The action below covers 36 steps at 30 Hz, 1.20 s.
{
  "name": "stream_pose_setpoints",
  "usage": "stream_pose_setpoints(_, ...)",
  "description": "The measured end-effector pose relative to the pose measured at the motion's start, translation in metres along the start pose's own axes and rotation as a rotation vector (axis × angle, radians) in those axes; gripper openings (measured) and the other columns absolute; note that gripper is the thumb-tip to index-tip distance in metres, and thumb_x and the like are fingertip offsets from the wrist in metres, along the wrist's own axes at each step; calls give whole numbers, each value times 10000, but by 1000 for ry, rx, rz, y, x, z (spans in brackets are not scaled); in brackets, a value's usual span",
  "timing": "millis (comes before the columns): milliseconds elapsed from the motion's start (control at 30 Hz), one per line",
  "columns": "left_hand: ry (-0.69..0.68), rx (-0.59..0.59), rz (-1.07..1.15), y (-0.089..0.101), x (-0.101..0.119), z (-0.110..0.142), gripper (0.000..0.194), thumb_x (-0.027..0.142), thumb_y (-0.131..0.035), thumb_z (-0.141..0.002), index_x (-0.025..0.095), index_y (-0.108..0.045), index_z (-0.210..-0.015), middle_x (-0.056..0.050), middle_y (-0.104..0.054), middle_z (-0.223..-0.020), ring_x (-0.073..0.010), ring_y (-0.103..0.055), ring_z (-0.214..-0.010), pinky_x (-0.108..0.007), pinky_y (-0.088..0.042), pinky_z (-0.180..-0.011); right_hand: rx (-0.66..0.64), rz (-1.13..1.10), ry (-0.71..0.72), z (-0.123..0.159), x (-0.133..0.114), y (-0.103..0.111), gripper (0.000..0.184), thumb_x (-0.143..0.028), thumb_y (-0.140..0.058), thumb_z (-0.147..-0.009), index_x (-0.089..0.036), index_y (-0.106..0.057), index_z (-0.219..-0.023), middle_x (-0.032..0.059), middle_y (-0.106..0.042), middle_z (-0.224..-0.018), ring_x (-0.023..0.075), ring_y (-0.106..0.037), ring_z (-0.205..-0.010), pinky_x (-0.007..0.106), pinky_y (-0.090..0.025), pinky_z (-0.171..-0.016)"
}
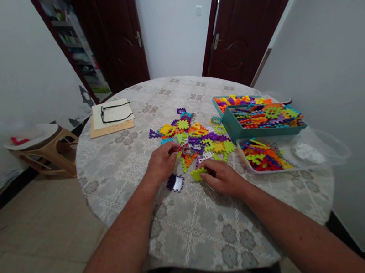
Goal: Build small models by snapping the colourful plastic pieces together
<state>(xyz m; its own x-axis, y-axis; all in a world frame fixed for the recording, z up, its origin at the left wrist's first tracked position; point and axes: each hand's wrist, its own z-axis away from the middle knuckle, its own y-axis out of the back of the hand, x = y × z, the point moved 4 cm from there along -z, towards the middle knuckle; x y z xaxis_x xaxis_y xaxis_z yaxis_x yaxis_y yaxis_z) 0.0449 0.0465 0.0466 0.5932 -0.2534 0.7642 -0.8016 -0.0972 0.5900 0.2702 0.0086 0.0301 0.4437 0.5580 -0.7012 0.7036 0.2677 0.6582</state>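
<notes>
A heap of colourful plastic building pieces with notched edges (215, 137) lies in the middle of the table. At the heap's near left side is my left hand (162, 162), its thumb and fingers closed together; a sliver of lime green shows by the fingertips, and what they hold is unclear. My right hand (221, 176) pinches a lime-green square piece (197, 174) at its right edge, just in front of the heap. Apart from the rest, a dark purple square piece with a white pane (177, 182) lies flat between my two hands, nearer the left one.
A green box full of pieces (268, 131) stands at the right, over a clear plastic tub (298, 165) partly filled with more pieces. Black-framed glasses (116, 113) rest on papers (112, 128) at the far left. A stool (48, 151) stands left of the round table.
</notes>
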Motion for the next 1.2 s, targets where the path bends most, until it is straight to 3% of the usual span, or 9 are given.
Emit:
stream_pose_setpoints(267, -83, -50, -3, -7, 2, 3, 266, 189, -573, -918, 248, -710, -1138, -43, -755, -1099, -209, -696, -1011, -376, -546, -957, -9, 27, 16, -2, -4, 1, 81, -213, -589, -929, -212, -649, -983, 16, -657, -871, 173, -589, -799, 288, -417, -752)
stream_pose_setpoints(467, -181, -16, -218, -12, -5, 1, 311, 137, -554, -917, 229, -710, -1170, -73, -716, -1110, -229, -659, -1042, -403, -527, -995, -13, 51, 6, -4, -6, 2, 60, -238, -574, -936, -226, -611, -891, 4, -624, -813, 173, -566, -765, 286, -402, -723)
stream_pose_setpoints(600, -232, -98, -341, -23, -5, -1, 388, 163, -602, -916, 258, -705, -1278, -82, -663, -1140, -244, -629, -1074, -393, -526, -983, -10, 47, 0, -4, -4, 1, 47, -229, -576, -927, -224, -612, -896, -1, -625, -807, 169, -564, -763, 280, -395, -721)
stream_pose_setpoints(767, -259, -107, -467, -33, -5, -6, 202, 222, -609, -952, 241, -764, -1081, -100, -647, -1092, -266, -599, -1039, -413, -510, -954, -1, 33, 11, -5, -5, 0, 43, -224, -581, -924, -220, -613, -895, -6, -610, -808, 165, -562, -763, 277, -393, -722)
stream_pose_setpoints(1067, -354, 84, -296, -12, 12, 5, 253, 276, -417, -1066, 206, -658, -1096, -99, -663, -1066, -240, -601, -1065, -399, -492, -1013, 107, 35, -44, -4, 1, 7, 113, -231, -569, -955, -214, -655, -1026, 14, -638, -853, 181, -576, -791, 294, -426, -751)
stream_pose_setpoints(1200, -346, 32, -199, -13, 27, 13, 244, 296, -419, -1071, 212, -645, -1111, -86, -678, -1069, -220, -628, -1041, -372, -507, -985, 187, 52, 22, -5, 0, 10, 147, -221, -565, -977, -219, -659, -1090, 62, -667, -986, 214, -615, -932, 339, -471, -858)
